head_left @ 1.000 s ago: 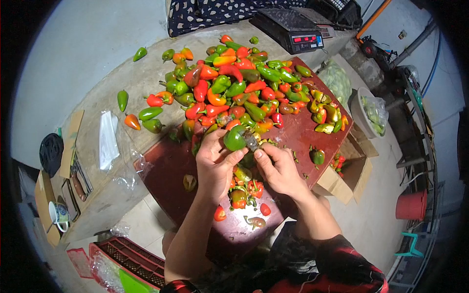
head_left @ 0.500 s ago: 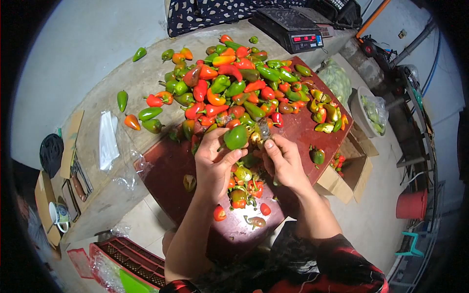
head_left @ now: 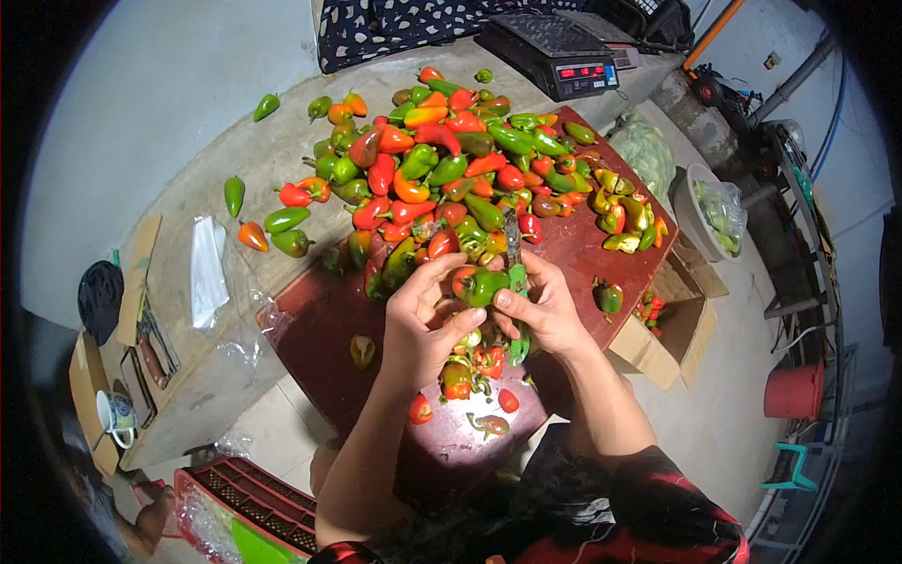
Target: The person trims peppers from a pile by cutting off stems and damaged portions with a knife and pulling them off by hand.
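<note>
My left hand (head_left: pixel 430 310) is closed around a green pepper with a red patch (head_left: pixel 479 285), held over the near part of the dark red table (head_left: pixel 324 324). In my right hand (head_left: pixel 542 303) is a knife (head_left: pixel 518 282) with a green handle, its dark, dirty blade pointing away from me beside the pepper. My right thumb tip touches the pepper's side. Beneath the hands lie cut red and green pepper pieces (head_left: pixel 458 376), partly hidden. Just beyond them spreads a large pile of red, orange and green peppers (head_left: pixel 413 160).
Cut peppers (head_left: pixel 631 214) lie at the table's right, above a cardboard box (head_left: pixel 681 343) holding red pieces. A digital scale (head_left: pixel 554 66) stands at the back. At lower left are a red crate (head_left: pixel 254 503) and part of another person (head_left: pixel 141 522). A mug (head_left: pixel 115 418) sits at far left.
The pepper has turned, showing its red patch, and moved slightly down and right. My right hand has swung the knife so its green handle shows. Part of another person has appeared at lower left.
</note>
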A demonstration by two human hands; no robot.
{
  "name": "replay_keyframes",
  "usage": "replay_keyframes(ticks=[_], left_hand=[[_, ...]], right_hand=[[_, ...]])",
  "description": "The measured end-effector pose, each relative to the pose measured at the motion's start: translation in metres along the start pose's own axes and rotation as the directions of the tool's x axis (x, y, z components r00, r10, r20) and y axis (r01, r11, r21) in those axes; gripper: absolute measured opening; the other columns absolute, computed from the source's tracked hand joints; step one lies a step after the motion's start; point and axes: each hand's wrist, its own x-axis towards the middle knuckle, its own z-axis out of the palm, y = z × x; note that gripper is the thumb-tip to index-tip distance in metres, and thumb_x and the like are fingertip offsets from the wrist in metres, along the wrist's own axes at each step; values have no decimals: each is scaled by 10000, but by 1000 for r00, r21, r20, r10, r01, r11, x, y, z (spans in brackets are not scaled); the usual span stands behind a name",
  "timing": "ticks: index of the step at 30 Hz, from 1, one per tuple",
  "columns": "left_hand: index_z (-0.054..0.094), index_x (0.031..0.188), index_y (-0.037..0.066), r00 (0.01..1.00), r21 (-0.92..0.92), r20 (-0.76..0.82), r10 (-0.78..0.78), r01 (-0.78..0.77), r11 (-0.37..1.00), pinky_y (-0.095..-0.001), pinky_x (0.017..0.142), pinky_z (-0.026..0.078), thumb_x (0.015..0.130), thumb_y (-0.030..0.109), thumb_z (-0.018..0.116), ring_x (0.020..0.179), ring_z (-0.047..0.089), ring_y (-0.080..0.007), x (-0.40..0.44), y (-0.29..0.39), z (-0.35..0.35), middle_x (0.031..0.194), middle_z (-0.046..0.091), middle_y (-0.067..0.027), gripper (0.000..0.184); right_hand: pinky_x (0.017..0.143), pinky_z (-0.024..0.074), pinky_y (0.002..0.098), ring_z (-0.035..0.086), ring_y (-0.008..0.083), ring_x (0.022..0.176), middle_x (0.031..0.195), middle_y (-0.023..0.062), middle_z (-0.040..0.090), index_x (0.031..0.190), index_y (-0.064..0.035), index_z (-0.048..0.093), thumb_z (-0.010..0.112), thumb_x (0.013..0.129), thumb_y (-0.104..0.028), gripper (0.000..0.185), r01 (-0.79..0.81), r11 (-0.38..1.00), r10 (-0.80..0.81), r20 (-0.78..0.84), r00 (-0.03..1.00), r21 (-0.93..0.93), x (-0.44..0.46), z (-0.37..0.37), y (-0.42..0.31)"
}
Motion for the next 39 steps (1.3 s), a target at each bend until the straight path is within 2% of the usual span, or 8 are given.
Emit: replay_keyframes(ticks=[13, 15, 16, 18, 21, 24, 31, 39], left_hand=[[499, 1331, -85, 999, -16, 8, -37, 37, 999, -318, 945, 513, 895, -52, 643, 1065, 635, -204, -9, 7, -5, 1197, 625, -140, 460], [512, 1335, -60, 996, 168, -15, 82, -79, 983, -325, 976, 492, 873, -64, 656, 1105, 608, -200, -7, 7, -5, 1215, 583, -109, 484], [512, 1335, -60, 997, 166, -10, 82, -80, 983, -325, 976, 492, 873, -64, 656, 1105, 608, -200, -7, 10, -4, 1215, 583, -109, 484], [524, 1323, -47, 996, 285, 60, 58, -73, 956, -321, 996, 471, 853, -77, 661, 1168, 566, -194, -8, 19, -3, 1239, 522, -88, 491], [522, 1317, -55, 989, 150, 144, 12, -34, 988, -313, 990, 468, 842, -76, 669, 1205, 536, -186, -9, 9, -10, 1249, 481, -84, 498], [540, 1296, -58, 966, 189, 253, -59, 10, 982, -315, 953, 489, 856, -15, 688, 1151, 561, -171, -5, 8, -21, 1218, 515, -79, 466], [563, 1252, -85, 931, 32, 320, -175, 174, 984, -301, 919, 503, 880, 42, 699, 1067, 605, -157, -1, 13, -16, 1170, 600, -88, 415], [565, 1249, -91, 953, 17, 263, -150, 151, 988, -303, 915, 508, 854, 80, 757, 1046, 620, -160, 0, 7, -15, 1145, 615, -86, 471]], right_hand=[[491, 414, 246, 520, 84, 560, 711, -2, 599, 1121, -12, 615, 716, 922, -166, 271, -4, 995, 3, -11, 1000, -100, -5, 12, -5], [534, 437, 303, 512, 117, 560, 669, 4, 576, 1019, -5, 621, 763, 877, -268, 331, 286, 821, -313, 29, 949, -495, 2, 8, 2], [534, 437, 303, 512, 117, 560, 669, 4, 576, 1019, -5, 621, 763, 877, -268, 331, 286, 819, -315, 26, 949, -498, -1, 6, -2], [567, 445, 342, 504, 143, 560, 630, 22, 539, 915, -9, 606, 817, 794, -374, 438, 101, 755, -99, 39, 994, -648, -7, 4, -15], [557, 444, 392, 579, 279, 555, 604, 110, 539, 841, -2, 594, 807, 758, -493, 542, 205, 632, -136, 154, 979, -748, -7, 2, -22], [557, 439, 423, 591, 352, 578, 616, 160, 551, 846, -1, 602, 784, 757, -551, 586, 195, 621, -83, 183, 980, -759, -8, -2, -23], [556, 430, 443, 580, 383, 583, 594, 174, 535, 856, -10, 616, 763, 760, -592, 608, 170, 632, -19, 205, 979, -756, -9, 0, -24], [589, 471, 433, 599, 383, 606, 623, 166, 583, 833, -11, 638, 742, 781, -593, 594, 156, 610, 27, 218, 976, -777, -6, -3, -22]])
